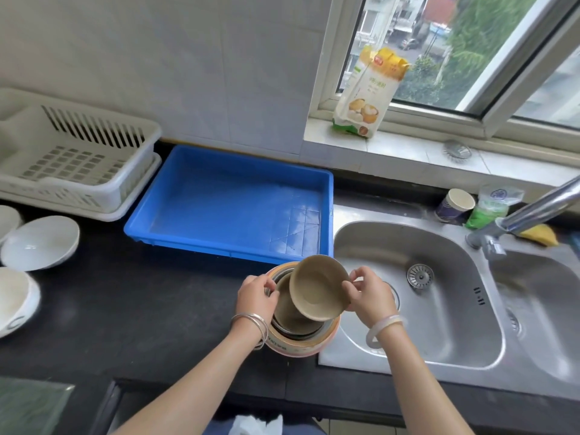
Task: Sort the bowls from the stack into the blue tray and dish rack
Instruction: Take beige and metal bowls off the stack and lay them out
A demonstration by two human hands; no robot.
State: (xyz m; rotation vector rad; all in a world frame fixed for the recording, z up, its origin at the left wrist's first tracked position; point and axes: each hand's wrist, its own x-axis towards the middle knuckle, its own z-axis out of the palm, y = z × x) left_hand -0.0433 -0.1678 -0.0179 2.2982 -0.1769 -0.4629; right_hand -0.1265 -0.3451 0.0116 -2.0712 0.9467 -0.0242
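**Sorting barely started: first bowl just off the stack, both targets empty**

- The rectangular blue plastic tray (pixel 229 202) on the black bench (pixel 141 309) holds nothing. The white slatted plastic dish rack (pixel 72 158), to its left, also looks empty.
- The nested stack of bowls (pixel 301 321) stands on the bench at the sink's edge, just in front of the tray's near rim. The outermost is a wide bowl with an orange-and-cream printed band; a metal-rimmed bowl and at least one tan bowl are seen inside it. An exact count cannot be made from this view.
- A shallow tan plastic bowl (pixel 318 287) is held tilted above the stack, its inside turned toward the camera. It is pinched at its right rim by the right hand (pixel 370 296), thumb and fingertips closed on the edge.
- The left hand (pixel 255 296) is curled on the left rim of the stack, apparently steadying it.
- Three white ceramic bowls (pixel 40 241) lie on the bench at far left, below the rack. Whether they belong to the job cannot be told.

Judgement: nothing placed yet. The lifted bowl is to be set down first, then every remaining bowl separated and assigned to tray or rack.
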